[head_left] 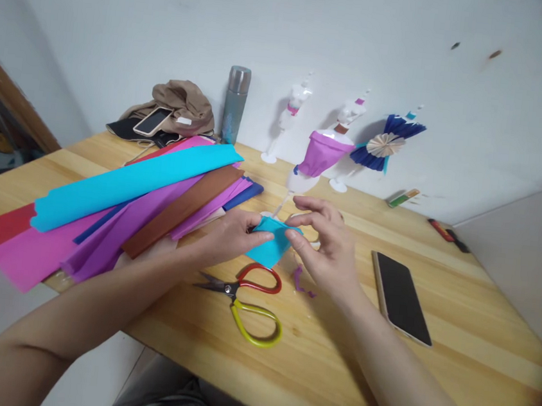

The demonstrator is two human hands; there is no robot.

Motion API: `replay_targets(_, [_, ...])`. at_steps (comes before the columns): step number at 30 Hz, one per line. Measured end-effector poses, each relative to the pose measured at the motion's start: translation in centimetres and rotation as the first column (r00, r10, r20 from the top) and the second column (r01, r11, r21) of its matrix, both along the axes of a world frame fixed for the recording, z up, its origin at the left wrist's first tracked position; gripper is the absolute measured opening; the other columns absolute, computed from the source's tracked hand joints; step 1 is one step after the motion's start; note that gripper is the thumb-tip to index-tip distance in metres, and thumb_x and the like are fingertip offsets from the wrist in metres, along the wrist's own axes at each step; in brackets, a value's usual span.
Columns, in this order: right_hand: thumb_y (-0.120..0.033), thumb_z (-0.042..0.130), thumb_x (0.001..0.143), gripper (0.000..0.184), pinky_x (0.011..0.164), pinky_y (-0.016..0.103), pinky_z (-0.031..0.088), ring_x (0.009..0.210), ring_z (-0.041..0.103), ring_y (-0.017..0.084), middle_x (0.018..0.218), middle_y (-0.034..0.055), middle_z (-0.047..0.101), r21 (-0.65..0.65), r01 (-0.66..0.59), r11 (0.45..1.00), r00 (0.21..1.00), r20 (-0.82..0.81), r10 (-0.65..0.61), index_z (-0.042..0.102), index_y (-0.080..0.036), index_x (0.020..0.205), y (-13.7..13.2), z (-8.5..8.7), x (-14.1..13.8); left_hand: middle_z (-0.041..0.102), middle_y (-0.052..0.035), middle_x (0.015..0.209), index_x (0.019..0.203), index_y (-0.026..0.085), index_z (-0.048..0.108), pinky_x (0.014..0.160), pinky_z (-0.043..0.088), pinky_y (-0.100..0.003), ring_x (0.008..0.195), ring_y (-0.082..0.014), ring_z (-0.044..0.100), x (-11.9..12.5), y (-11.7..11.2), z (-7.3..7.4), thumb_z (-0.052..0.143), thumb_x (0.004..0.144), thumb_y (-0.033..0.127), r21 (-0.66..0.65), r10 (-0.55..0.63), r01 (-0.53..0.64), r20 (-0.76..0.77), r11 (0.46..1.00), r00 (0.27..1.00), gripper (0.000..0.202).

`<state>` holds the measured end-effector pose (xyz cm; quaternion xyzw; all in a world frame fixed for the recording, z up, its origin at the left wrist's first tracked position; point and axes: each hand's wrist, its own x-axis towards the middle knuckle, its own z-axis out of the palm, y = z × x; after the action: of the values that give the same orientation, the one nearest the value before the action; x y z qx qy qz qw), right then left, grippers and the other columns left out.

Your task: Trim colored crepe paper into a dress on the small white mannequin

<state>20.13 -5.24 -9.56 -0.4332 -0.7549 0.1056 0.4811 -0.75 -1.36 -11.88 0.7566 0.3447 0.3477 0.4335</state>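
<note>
Both my hands meet over the middle of the wooden table (426, 387). My left hand (232, 232) pinches the left edge of a small piece of turquoise crepe paper (270, 245). My right hand (325, 244) pinches its right edge with thumb and forefinger, the other fingers curled above. The paper is held just above the table. Scissors (246, 294) with one red and one yellow-green handle lie closed right below the paper. A few purple paper scraps (302, 282) lie beside my right wrist.
A pile of long crepe sheets (125, 204) in turquoise, purple, brown, pink and red fills the table's left. A dark phone (401, 297) lies at the right. Three white doll stands (322, 153) with paper dresses, a steel flask (235, 104) and a bag with another phone (174, 112) line the wall.
</note>
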Motion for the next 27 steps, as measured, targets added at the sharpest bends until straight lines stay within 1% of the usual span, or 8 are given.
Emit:
replay_targets(4, [-0.035, 0.075, 0.095, 0.011, 0.104, 0.057, 0.056, 0.125, 0.07, 0.037, 0.133, 0.0146, 0.075, -0.06, -0.046, 0.997, 0.998, 0.031, 0.048, 0.08, -0.026, 0.098, 0.4, -0.5, 0.1, 0.049, 0.0031, 0.063, 0.069, 0.017, 0.06, 0.056, 0.032, -0.024, 0.063, -0.0124, 0.047, 0.1, -0.1, 0.2, 0.064, 0.087, 0.032, 0.042, 0.004, -0.002, -0.039, 0.999, 0.999, 0.024])
replay_targets(8, [-0.03, 0.073, 0.093, 0.012, 0.097, 0.051, 0.058, 0.113, 0.075, 0.033, 0.115, 0.0107, 0.081, -0.123, -0.055, 0.991, 0.997, -0.051, 0.049, 0.076, -0.026, 0.081, 0.8, -0.9, 0.0, 0.048, 0.0026, 0.065, 0.067, 0.017, 0.058, 0.057, 0.031, -0.024, 0.065, -0.0121, 0.045, 0.1, 0.1, -0.1, 0.062, 0.085, 0.032, 0.041, -0.006, 0.007, -0.039, 0.999, 0.999, 0.024])
replay_targets(10, [-0.029, 0.073, 0.092, 0.014, 0.097, 0.05, 0.059, 0.111, 0.076, 0.032, 0.111, 0.0094, 0.082, -0.133, -0.053, 0.99, 0.997, -0.061, 0.045, 0.075, -0.026, 0.079, 0.8, -0.8, 0.0, 0.048, 0.0028, 0.065, 0.067, 0.016, 0.057, 0.057, 0.03, -0.024, 0.064, -0.0116, 0.044, 0.1, 0.2, -0.2, 0.061, 0.085, 0.033, 0.031, -0.008, 0.009, -0.047, 0.999, 0.999, 0.025])
replay_targets(15, [-0.028, 0.074, 0.091, 0.008, 0.097, 0.051, 0.059, 0.112, 0.076, 0.033, 0.116, 0.0108, 0.082, -0.141, -0.084, 0.986, 0.996, -0.017, 0.083, 0.079, -0.026, 0.084, 0.8, -0.6, -0.1, 0.05, 0.003, 0.063, 0.066, 0.017, 0.056, 0.056, 0.031, -0.024, 0.063, -0.0119, 0.046, 0.1, 0.0, -0.1, 0.062, 0.086, 0.031, 0.053, 0.015, -0.011, -0.073, 0.999, 0.997, 0.025])
replay_targets(20, [-0.028, 0.074, 0.093, 0.006, 0.1, 0.054, 0.058, 0.114, 0.075, 0.034, 0.12, 0.0109, 0.08, -0.043, 0.01, 0.999, 1.0, 0.009, -0.01, 0.08, -0.027, 0.094, 0.4, 0.0, 0.0, 0.047, 0.0033, 0.061, 0.065, 0.017, 0.056, 0.056, 0.032, -0.024, 0.062, -0.0127, 0.046, 0.1, -0.1, 0.0, 0.064, 0.089, 0.035, 0.021, 0.056, -0.055, -0.092, 0.998, 0.994, 0.031])
replay_targets(22, [-0.03, 0.074, 0.094, 0.005, 0.099, 0.054, 0.058, 0.111, 0.076, 0.033, 0.114, 0.0094, 0.081, -0.077, -0.014, 0.997, 1.0, 0.021, 0.015, 0.079, -0.028, 0.095, 0.2, 0.3, 0.0, 0.048, 0.0034, 0.061, 0.066, 0.017, 0.057, 0.056, 0.033, -0.024, 0.062, -0.0126, 0.046, 0.1, 0.1, -0.1, 0.064, 0.089, 0.035, -0.012, 0.047, -0.048, -0.075, 0.999, 0.996, 0.03])
replay_targets(25, [-0.029, 0.073, 0.093, 0.007, 0.091, 0.05, 0.06, 0.096, 0.076, 0.031, 0.099, 0.0074, 0.083, -0.144, -0.056, 0.988, 0.998, 0.021, 0.06, 0.079, -0.028, 0.097, 0.1, 0.5, -0.2, 0.05, 0.0032, 0.062, 0.068, 0.017, 0.06, 0.057, 0.036, -0.024, 0.062, -0.013, 0.047, 0.1, 0.3, -0.2, 0.065, 0.088, 0.034, -0.032, 0.034, -0.035, -0.043, 0.999, 0.999, 0.027])
replay_targets(27, [-0.027, 0.073, 0.091, 0.01, 0.087, 0.049, 0.059, 0.089, 0.075, 0.03, 0.092, 0.0069, 0.081, -0.141, -0.055, 0.988, 0.998, 0.034, 0.061, 0.08, -0.028, 0.098, 0.2, 0.5, -0.2, 0.052, 0.0029, 0.062, 0.07, 0.017, 0.062, 0.058, 0.037, -0.025, 0.063, -0.0136, 0.049, 0.0, 0.4, -0.2, 0.066, 0.087, 0.034, -0.029, 0.029, -0.03, -0.023, 0.999, 0.999, 0.025])
